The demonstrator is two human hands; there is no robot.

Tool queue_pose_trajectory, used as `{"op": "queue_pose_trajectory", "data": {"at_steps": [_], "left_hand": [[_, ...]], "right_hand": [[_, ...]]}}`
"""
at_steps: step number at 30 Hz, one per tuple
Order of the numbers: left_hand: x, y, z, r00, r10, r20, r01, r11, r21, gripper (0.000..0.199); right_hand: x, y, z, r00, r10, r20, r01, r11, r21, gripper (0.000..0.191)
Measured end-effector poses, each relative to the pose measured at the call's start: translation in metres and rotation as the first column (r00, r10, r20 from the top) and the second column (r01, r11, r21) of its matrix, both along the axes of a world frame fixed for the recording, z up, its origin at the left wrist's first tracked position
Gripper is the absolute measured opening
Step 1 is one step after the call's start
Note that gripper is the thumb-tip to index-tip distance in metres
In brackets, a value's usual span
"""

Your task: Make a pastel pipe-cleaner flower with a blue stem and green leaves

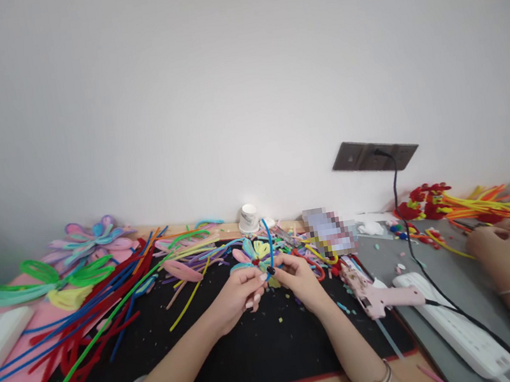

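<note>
My left hand (243,288) and my right hand (299,279) meet above the black mat (243,361), fingertips pinched close together. Between them is a blue pipe cleaner (269,240), one end sticking up past the right fingers and its lower part bent at the fingertips. Both hands appear closed on it. Just behind the fingers shows a pipe-cleaner flower (260,247) with pink, blue and yellow looped petals; my hands partly hide it, and I cannot tell if they touch it. Small coloured scraps lie on the mat around them.
Loose pipe cleaners (122,302) pile up on the left, beside finished flowers (91,242). A paper cup (248,219) stands against the wall. At right are a pink glue gun (383,297), a power strip (455,324) with its cable, and another person's hands (500,252).
</note>
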State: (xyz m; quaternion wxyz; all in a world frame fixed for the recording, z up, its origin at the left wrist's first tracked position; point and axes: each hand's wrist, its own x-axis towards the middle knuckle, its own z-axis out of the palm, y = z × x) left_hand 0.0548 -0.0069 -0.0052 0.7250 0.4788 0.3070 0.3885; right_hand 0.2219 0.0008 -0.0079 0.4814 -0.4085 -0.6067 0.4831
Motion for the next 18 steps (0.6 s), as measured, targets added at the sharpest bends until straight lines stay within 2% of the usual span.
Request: {"op": "queue_pose_trajectory", "data": {"at_steps": [6, 11, 15, 18], "left_hand": [[0.0016, 0.0002, -0.0031, 0.997, 0.022, -0.080, -0.014, 0.995, 0.097, 0.027], [0.0020, 0.0014, -0.0041, 0.987, 0.042, -0.154, -0.017, 0.986, 0.164, 0.029], [0.0021, 0.0029, -0.0050, 0.979, 0.044, -0.198, 0.004, 0.971, 0.237, 0.027], [0.0014, 0.0019, -0.0024, 0.953, 0.116, -0.280, -0.010, 0.937, 0.351, 0.025]], "right_hand": [[-0.0016, -0.0021, 0.0013, 0.991, -0.036, 0.132, 0.027, 0.997, 0.069, 0.019], [-0.0033, -0.0026, 0.0029, 0.995, -0.075, 0.064, 0.071, 0.996, 0.059, 0.023], [-0.0039, -0.0017, -0.0019, 0.996, -0.092, -0.004, 0.092, 0.996, -0.005, 0.023], [-0.0048, -0.0014, -0.0047, 0.994, -0.110, -0.016, 0.109, 0.993, -0.038, 0.023]]}}
